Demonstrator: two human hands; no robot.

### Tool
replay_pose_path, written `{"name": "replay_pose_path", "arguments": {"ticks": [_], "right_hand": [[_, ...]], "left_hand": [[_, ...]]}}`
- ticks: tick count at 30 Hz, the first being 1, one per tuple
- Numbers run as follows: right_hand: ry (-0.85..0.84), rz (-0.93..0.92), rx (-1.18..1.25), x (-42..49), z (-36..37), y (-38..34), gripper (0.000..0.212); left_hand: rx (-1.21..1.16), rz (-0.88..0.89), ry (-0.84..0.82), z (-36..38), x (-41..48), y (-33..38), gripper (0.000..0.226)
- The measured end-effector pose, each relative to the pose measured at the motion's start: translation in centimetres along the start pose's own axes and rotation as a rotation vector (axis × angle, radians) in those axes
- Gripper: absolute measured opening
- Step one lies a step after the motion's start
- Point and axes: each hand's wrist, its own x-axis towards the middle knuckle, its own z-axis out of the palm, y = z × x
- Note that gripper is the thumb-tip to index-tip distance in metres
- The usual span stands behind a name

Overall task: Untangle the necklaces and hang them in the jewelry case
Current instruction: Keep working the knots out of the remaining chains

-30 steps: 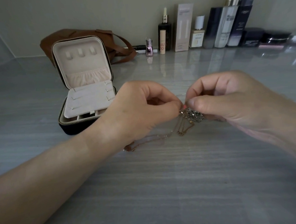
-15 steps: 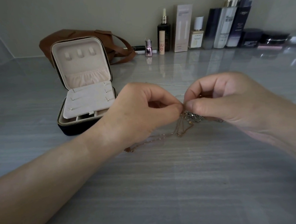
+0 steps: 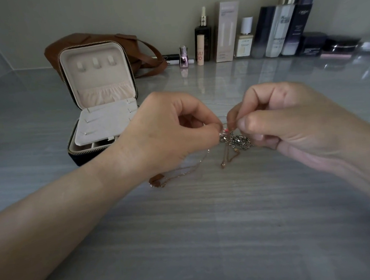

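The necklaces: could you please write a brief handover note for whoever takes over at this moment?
Left hand pinches the tangled necklaces from the left.
Right hand pinches them from the right.
Silver cluster is knotted at the fingertips; rose-gold chain trails onto the table.
Jewelry case: open, behind the left hand, lid hooks bare.
Done: nothing hung.
Left: separate the chains, hang each.

— Can you read any words from there?

— Only a few. On the small peach tube (image 3: 200, 50) I see big red letters. They look like "MU" on top and "DO" under it, but I am not sure.

— And the tall bottles?

— The silver bottle (image 3: 282, 25) has a big "H" with tiny marks beside it. The dark bottle (image 3: 301, 22) next to it has a small white word, too blurry for me. The little cream bottle (image 3: 243, 43) has tiny print I cannot read.
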Motion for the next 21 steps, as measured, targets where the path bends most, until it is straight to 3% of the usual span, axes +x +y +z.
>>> {"name": "replay_pose_path", "arguments": {"ticks": [3,11,16,21], "right_hand": [[-0.016,0.01,0.04,-0.06,0.01,-0.07,0.012],[0.002,-0.062,-0.271,0.1,0.02,0.45,0.011],[-0.054,0.003,0.068,0.1,0.15,0.28,0.02],[-0.066,0.041,0.117,0.1,0.0,0.23,0.014]], "left_hand": [[-0.009,-0.01,-0.004,0.03,-0.02,0.01,0.003],[-0.105,-0.091,-0.004,-0.29,0.14,0.05,0.007],[-0.094,-0.148,-0.11,-0.52,0.22,0.07,0.006],[-0.063,-0.118,-0.158,-0.22,-0.03,0.17,0.009]]}}
